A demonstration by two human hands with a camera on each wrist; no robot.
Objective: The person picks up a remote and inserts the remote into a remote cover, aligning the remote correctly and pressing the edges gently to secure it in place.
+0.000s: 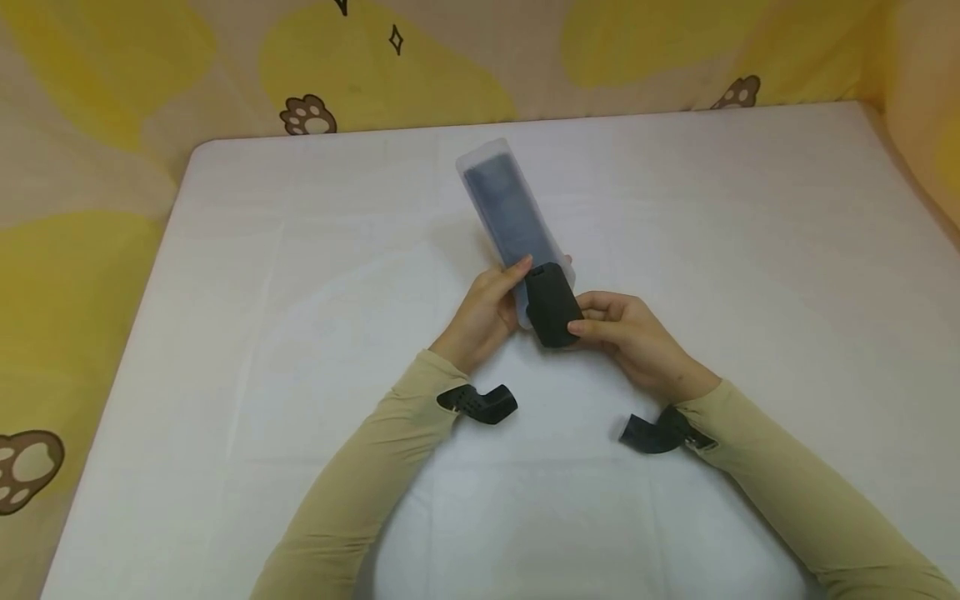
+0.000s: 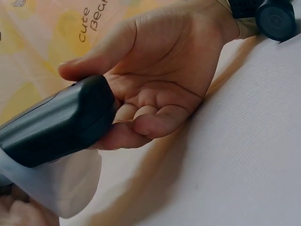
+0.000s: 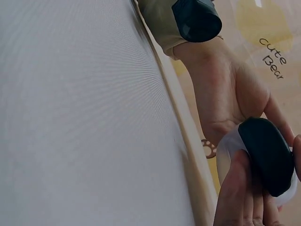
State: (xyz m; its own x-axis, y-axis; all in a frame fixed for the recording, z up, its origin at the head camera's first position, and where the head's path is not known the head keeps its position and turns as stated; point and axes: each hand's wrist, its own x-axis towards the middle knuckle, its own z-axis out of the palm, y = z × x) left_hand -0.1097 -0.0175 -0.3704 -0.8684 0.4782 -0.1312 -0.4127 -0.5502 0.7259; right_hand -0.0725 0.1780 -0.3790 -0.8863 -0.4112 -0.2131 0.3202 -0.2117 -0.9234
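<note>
A long translucent plastic case with a dark blue-grey inside is held up at a slant over the table. My left hand grips its near end, the thumb along the top by the edge of a black rounded oblong piece. That black piece lies over the case's near end. My right hand pinches its near right corner, thumb above and fingers below. In the left wrist view the right thumb presses the top of the black piece. Whether the piece is joined to the case cannot be told.
A white-covered table spreads beneath both hands. Yellow and cream fabric with paw prints hangs at the back and sides. Each wrist carries a black camera mount, one left and one right.
</note>
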